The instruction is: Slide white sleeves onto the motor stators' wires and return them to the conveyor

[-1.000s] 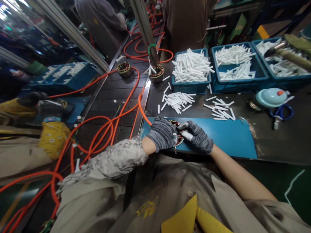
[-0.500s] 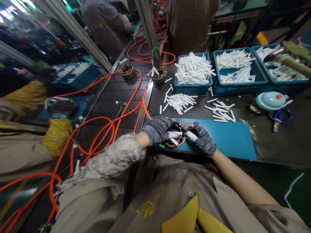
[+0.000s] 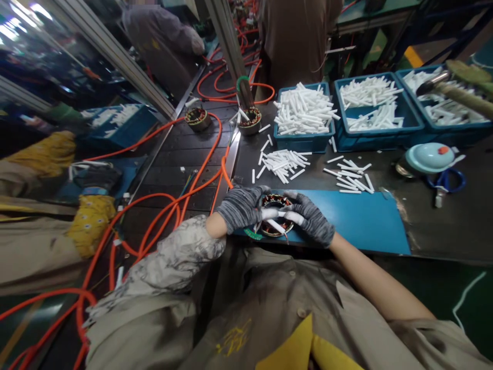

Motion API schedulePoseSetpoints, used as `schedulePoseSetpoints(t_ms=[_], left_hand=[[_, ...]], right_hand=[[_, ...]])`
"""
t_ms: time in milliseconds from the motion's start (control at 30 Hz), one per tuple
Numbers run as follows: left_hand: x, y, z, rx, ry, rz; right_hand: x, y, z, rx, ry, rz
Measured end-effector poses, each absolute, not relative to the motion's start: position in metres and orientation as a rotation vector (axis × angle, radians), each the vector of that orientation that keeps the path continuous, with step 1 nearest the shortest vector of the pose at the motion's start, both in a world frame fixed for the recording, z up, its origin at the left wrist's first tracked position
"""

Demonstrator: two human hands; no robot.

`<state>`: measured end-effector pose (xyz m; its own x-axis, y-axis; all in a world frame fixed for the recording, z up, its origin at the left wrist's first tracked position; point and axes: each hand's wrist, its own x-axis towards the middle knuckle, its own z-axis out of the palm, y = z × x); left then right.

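Observation:
A ring-shaped motor stator (image 3: 278,199) with copper windings lies on the blue mat, between my two hands. My left hand (image 3: 243,208), in a grey striped glove with white fingertips, is closed on the ring's left side, its thumb reaching over the opening. Gloved the same way, my right hand (image 3: 311,218) closes on the right side, thumb and fingers bent over the rim. One white sleeve tube (image 3: 276,226) slants across the stator's opening. Another white piece shows between the two thumbs, partly covered by the fingertips. Wire ends stick out at the ring's lower edge.
Loose white tubes (image 3: 283,164) and a smaller pile (image 3: 352,176) lie beyond the blue mat (image 3: 362,221). Blue bins (image 3: 304,144) full of tubes stand behind. Scissors (image 3: 447,182) and a pale blue-lidded container (image 3: 429,156) are right. Orange hoses (image 3: 154,198) cross the left; co-workers stand nearby.
My right hand has moved left, its thumb now over the ring's opening. My left hand and the stator have shifted slightly; a green piece shows more at the ring's lower left.

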<state>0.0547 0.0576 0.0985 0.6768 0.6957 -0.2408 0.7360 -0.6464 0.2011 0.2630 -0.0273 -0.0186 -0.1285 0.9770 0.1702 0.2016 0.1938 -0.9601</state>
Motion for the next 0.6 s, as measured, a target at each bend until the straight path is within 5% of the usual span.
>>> schedulePoseSetpoints(t_ms=[167, 333, 600], left_hand=[[0.088, 0.068, 0.091, 2.77, 0.716, -0.309], [0.116, 0.084, 0.087, 2.779, 0.811, -0.552], [0.076, 0.093, 0.087, 2.568, 0.513, -0.01]], right_hand=[[0.271, -0.032, -0.018, -1.124, -1.14, 1.167], [0.273, -0.046, -0.017, -1.254, -1.23, 1.059], [0.272, -0.069, -0.009, -1.19, -1.659, 0.735]])
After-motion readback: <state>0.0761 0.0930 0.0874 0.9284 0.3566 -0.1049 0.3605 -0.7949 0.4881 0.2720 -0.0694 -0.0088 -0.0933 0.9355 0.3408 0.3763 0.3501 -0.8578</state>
